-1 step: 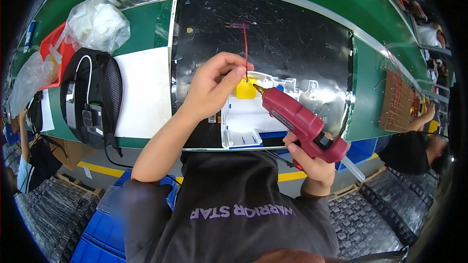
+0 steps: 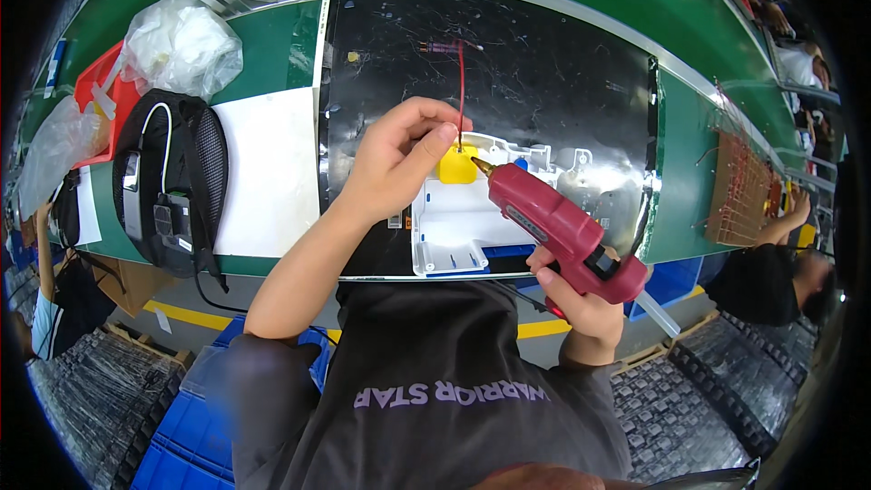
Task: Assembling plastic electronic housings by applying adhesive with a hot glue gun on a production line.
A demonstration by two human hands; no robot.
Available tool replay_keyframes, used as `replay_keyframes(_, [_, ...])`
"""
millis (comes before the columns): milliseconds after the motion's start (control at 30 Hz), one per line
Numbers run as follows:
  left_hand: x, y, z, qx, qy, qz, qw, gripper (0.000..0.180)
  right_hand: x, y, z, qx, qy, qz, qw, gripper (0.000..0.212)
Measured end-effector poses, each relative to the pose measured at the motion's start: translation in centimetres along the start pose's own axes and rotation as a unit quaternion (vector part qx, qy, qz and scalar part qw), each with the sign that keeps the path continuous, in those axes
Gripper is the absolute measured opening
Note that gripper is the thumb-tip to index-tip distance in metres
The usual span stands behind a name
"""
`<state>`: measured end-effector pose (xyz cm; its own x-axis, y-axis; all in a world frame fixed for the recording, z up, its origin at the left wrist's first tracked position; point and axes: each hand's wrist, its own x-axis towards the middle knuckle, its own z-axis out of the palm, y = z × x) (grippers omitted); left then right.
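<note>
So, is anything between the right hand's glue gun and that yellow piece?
Nothing visible is: the nozzle of the glue gun is at the upper right edge of the yellow piece. The left hand is left of the nozzle.

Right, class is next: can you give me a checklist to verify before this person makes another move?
1. Glue gun held by its handle in the right hand: ok.
2. Glue stick in the gun: ok, a clear length sticks out of the back.
3. Nozzle directed at the yellow piece: ok, though contact: cannot tell.
4. Red wire held at the fingertips of the left hand: ok.
5. White plastic housing under the work: ok.
6. Nozzle hot enough: cannot tell.
</note>
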<state>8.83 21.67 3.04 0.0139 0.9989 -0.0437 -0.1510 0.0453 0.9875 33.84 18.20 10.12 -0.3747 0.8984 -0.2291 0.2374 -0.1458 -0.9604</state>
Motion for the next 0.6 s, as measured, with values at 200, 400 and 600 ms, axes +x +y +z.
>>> replay_keyframes(200, [0.2, -0.1, -0.1, 0.002, -0.003, -0.027, 1.000, 0.020, -0.5, 0.2, 0.0, 0.048, 0.009, -0.004, 0.999, 0.010])
replay_keyframes(400, [0.5, -0.3, -0.2, -0.008, -0.005, -0.064, 0.998, 0.021, -1.1, 0.4, -0.1, 0.056, 0.004, 0.008, 0.998, 0.010])
replay_keyframes(600, [0.7, -0.3, -0.5, 0.006, -0.015, -0.089, 0.996, 0.023, -1.6, 0.5, -0.3, 0.070, -0.002, 0.016, 0.997, 0.012])
